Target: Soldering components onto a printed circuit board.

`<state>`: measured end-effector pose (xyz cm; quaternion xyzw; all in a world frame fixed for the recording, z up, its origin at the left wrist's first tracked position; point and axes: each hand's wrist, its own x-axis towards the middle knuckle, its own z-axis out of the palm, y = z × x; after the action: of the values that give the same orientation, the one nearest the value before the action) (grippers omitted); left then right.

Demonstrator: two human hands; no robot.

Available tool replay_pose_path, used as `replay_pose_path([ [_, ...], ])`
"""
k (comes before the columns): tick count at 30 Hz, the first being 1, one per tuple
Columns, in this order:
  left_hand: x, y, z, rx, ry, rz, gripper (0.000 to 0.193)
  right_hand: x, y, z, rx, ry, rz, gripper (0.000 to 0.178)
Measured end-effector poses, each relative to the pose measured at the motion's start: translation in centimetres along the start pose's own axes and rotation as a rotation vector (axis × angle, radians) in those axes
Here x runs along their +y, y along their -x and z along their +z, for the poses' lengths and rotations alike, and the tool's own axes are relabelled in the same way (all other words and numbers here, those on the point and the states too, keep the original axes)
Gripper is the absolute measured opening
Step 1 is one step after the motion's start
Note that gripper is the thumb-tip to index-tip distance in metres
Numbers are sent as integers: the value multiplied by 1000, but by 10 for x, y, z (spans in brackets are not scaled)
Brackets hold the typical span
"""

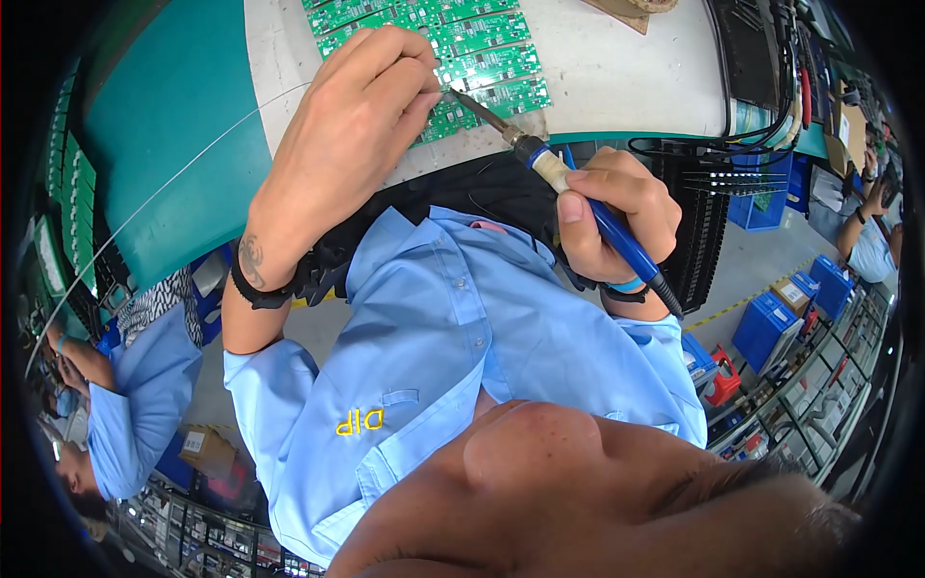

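Note:
A panel of green circuit boards lies on the bench at the top middle. My left hand is over its left part, fingertips pinched together close to the board. A thin pale wire, which looks like solder wire, runs from the far left up to this hand; the fingers hide its end. My right hand grips a soldering iron with a blue handle. The iron slants up to the left, and its dark tip is at the board beside my left fingertips. Whether the tip touches the board, I cannot tell.
The bench has a green mat with a pale sheet on it. Dark cables hang at the right. More green boards stand at the far left. Co-workers in blue are on both sides; blue bins sit on the floor.

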<state>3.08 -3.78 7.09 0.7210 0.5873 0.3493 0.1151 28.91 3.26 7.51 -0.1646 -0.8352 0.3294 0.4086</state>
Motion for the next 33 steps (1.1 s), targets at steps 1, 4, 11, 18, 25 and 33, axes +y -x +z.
replay_pose_path([
  [1,0,1,-1,8,-6,3,15,0,0,-1,3,1,-1,17],
  [4,-2,3,-3,66,-37,-20,16,5,0,-6,38,12,-13,17],
  [11,-1,9,-7,85,-51,-165,18,51,-13,-23,250,245,110,15],
  [18,-1,11,-2,117,53,-112,18,31,-7,-13,309,235,42,14],
  [25,0,9,-2,67,-145,7,17,1,-3,-3,-14,24,-27,19],
  [33,0,10,-2,35,-148,-5,15,3,-6,6,-18,10,-44,15],
])
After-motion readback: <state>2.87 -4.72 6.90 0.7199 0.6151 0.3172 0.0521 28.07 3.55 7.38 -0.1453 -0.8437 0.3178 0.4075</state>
